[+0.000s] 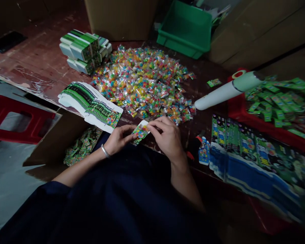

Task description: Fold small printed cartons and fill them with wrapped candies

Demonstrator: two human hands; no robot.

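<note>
My left hand, with a silver bangle at the wrist, grips a small green printed candy box between thumb and fingers. The box's white end flap stands up. At its upper end my right hand pinches a small bag of coloured candies, partly inside the box; the fingers hide some of it. Just beyond both hands spreads a heap of clear candy bags. To the left of my left hand lies a fanned stack of flat green-and-white boxes.
Bundled flat boxes and a green tray stand at the back. A white-and-green cylinder slants by a red crate of filled boxes. Printed sheets lie right. A cardboard carton with small packs sits below left, near a red stool.
</note>
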